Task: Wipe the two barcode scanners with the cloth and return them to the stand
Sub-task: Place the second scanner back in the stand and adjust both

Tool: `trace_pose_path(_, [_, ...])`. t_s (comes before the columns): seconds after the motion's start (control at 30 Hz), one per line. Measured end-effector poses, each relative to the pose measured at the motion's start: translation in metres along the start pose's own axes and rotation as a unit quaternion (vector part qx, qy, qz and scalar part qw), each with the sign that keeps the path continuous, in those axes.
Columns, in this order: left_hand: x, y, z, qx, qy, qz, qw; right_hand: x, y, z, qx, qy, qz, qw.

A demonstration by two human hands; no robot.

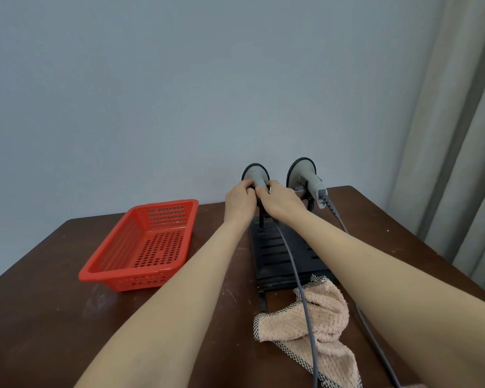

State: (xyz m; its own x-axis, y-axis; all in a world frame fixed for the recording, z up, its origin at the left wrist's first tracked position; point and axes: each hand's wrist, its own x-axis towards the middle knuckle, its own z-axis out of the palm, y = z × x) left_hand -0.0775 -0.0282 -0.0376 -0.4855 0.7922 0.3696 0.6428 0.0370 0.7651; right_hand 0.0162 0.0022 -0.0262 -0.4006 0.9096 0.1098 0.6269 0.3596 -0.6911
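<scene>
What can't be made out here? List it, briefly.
Head view:
- Left scanner handle and its seat on the stand: covered by the left hand and right hand, which grip it.
- Right scanner front: faces away.
- Cloth near end: cut off by the bottom edge.
- Both cables: run off the bottom edge.

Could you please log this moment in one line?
left hand, right hand: gripping left barcode scanner on stand; right barcode scanner: docked; cloth: on table
</scene>
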Motion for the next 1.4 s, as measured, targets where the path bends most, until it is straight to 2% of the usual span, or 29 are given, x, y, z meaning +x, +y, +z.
trace_pose_path(0.37, [0.002, -0.005, -0.005, 0.007, -0.018, 0.007, 1.000, 0.003, -0.002, 0.006, 0.006, 0.013, -0.012, 1.000])
trace_pose_path(1.1, [0.003, 0.005, -0.013, 0.049, -0.035, 0.000, 0.998, 0.006, 0.005, 0.000, 0.023, 0.011, 0.019, 0.999])
trace_pose_path(1.4, [0.007, 0.001, -0.015, 0.045, -0.002, -0.031, 0.999, 0.005, 0.009, -0.003, 0.042, 0.015, 0.025, 0.999])
